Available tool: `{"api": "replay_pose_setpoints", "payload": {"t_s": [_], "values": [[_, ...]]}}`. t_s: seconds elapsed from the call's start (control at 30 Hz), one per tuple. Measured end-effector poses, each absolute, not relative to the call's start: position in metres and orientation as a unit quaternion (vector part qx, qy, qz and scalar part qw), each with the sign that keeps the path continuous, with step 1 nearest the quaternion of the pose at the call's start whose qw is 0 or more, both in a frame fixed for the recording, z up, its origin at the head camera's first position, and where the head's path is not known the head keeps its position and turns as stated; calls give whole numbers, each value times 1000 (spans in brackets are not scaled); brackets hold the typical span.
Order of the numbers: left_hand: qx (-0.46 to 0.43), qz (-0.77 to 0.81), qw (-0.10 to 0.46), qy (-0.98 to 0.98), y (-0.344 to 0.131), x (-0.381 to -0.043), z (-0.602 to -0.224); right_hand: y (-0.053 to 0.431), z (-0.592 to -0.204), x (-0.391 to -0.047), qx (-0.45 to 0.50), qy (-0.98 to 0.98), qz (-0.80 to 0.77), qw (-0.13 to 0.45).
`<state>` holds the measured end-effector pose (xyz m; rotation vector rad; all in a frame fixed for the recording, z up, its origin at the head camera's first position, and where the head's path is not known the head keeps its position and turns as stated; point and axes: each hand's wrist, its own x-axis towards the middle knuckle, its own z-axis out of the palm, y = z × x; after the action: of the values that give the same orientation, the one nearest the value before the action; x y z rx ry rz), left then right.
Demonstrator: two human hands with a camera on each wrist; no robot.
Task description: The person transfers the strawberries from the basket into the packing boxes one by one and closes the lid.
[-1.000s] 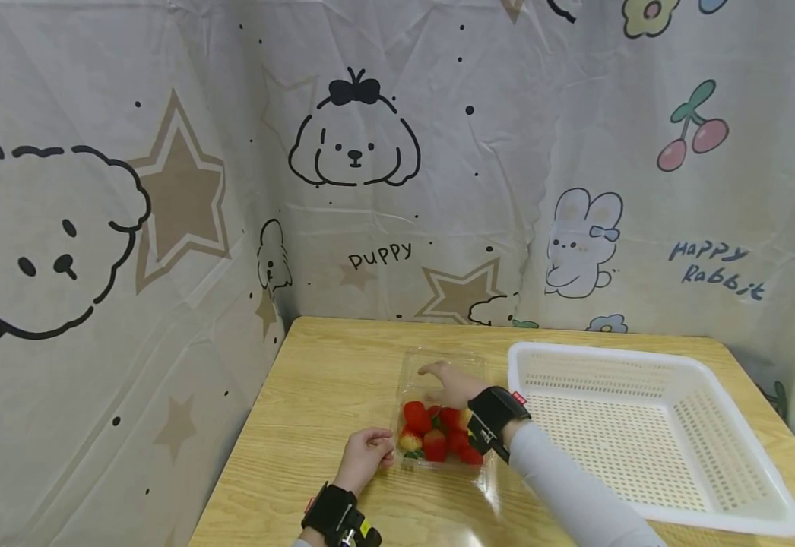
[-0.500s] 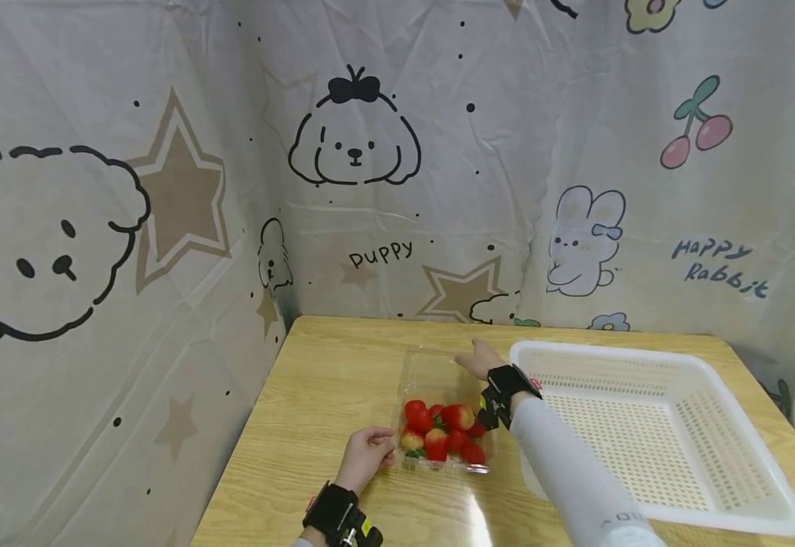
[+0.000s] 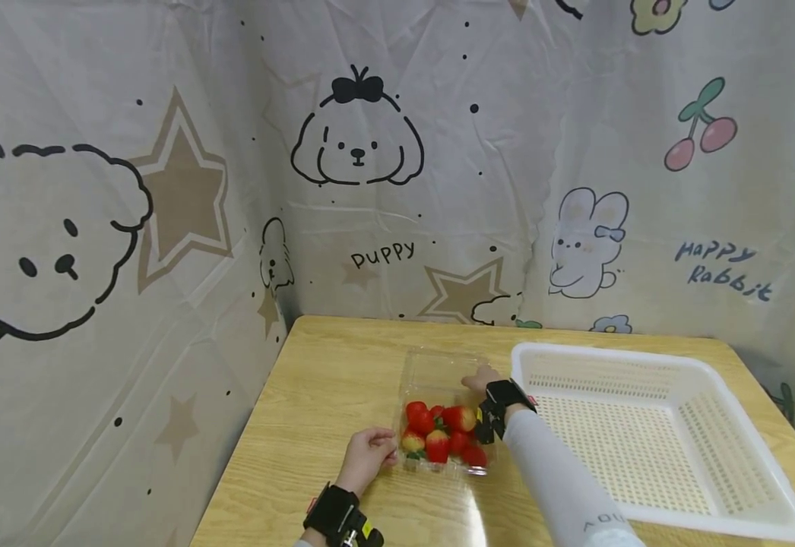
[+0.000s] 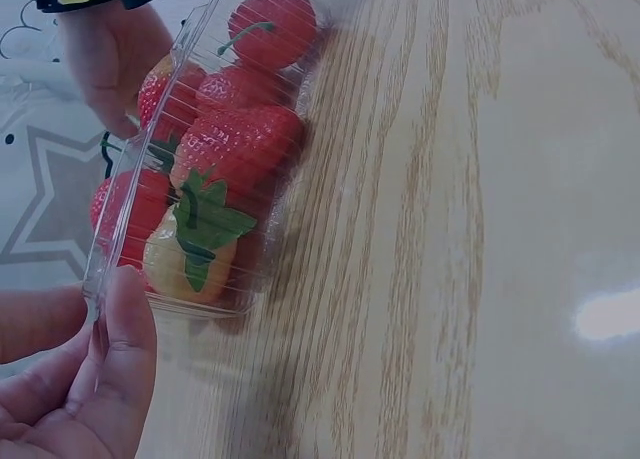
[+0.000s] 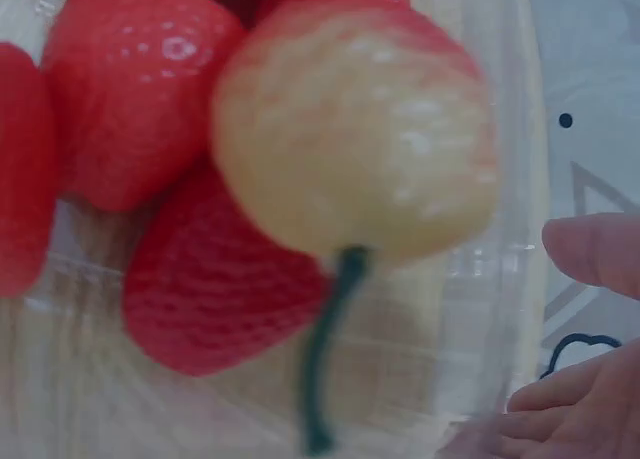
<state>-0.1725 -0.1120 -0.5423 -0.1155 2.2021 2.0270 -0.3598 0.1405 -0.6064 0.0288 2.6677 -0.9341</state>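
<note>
A clear plastic box (image 3: 438,372) holds several red strawberries (image 4: 240,144), some with green leaves. One rounder yellow-and-red fruit (image 5: 360,139) with a green stem lies among them at the box's right. My left hand (image 3: 366,456) pinches the box's rim at its left side between thumb and fingers (image 4: 130,319). My right hand (image 3: 483,377) is at the back right of the box, holding no fruit. In the right wrist view its thumb (image 5: 595,254) is spread from the fingers, which lie right at the box's edge.
A large white perforated plastic basket (image 3: 616,441) stands to the right of the box on the wooden table (image 3: 329,380). Behind and to the left hangs a pale curtain (image 3: 384,213) with cartoon animals. The right forearm passes between box and basket.
My right hand has moved from over the middle of the box to its back right edge, then slightly toward me. The strawberries show more fully. My left hand stays at the rim.
</note>
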Motion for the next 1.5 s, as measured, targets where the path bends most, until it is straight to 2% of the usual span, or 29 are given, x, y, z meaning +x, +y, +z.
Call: {"api": "replay_pose_setpoints", "payload": {"t_s": [0.07,0.13,0.57,0.67,0.83,0.9,0.97,1.1,1.17,1.3,1.5], "values": [[-39,676,76,732,-113,-174,-546,133,-567,-329,23,928,-329,172],[-39,677,76,731,-113,-174,-547,130,-548,-314,14,932,-326,160],[-29,678,68,731,-112,-175,-548,131,-526,-312,33,929,-337,150],[-27,675,66,734,-113,-176,-550,134,-534,-323,34,926,-347,144],[-21,676,64,734,-113,-176,-551,156,-615,-377,4,935,-349,61],[-20,678,63,732,-113,-175,-549,160,-628,-386,10,935,-352,44],[-18,681,64,729,-113,-174,-547,156,-602,-373,19,930,-361,62],[-19,681,64,730,-112,-171,-537,139,-518,-322,38,915,-393,80],[-19,678,62,732,-111,-169,-532,134,-494,-307,41,910,-408,70],[-19,680,61,731,-111,-168,-533,131,-476,-299,49,893,-443,56],[-24,680,60,730,-112,-174,-549,134,-465,-296,51,871,-489,-12]]}}
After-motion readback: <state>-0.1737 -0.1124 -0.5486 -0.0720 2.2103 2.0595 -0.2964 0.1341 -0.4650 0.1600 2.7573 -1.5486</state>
